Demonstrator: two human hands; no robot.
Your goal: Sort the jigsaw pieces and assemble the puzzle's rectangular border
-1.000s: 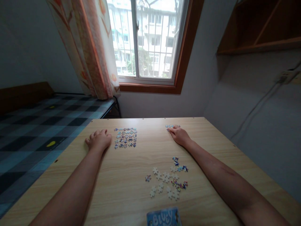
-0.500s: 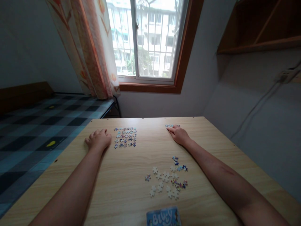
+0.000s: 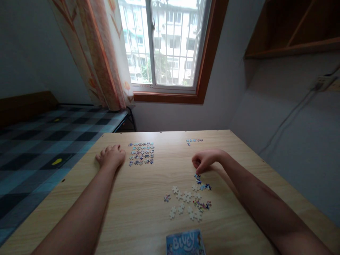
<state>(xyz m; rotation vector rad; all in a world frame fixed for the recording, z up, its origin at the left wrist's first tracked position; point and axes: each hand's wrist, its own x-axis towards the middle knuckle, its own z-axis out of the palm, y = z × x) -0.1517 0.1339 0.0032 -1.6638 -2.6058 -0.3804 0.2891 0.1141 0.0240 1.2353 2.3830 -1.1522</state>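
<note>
Now I am watching my right hand [image 3: 205,163] pulling back from the short strip of joined pieces [image 3: 194,141], which is lying beyond it, and hovering at the far edge of the loose pieces [image 3: 190,202]. Its fingers are curling into a pinch just above a blue piece [image 3: 197,176]; whether it is gripping anything I cannot tell. My left hand [image 3: 111,157] is staying put, loosely curled and empty on the table [image 3: 148,219], just beside the assembled block [image 3: 141,154]. The work seems to be turning from the strip to the heap.
</note>
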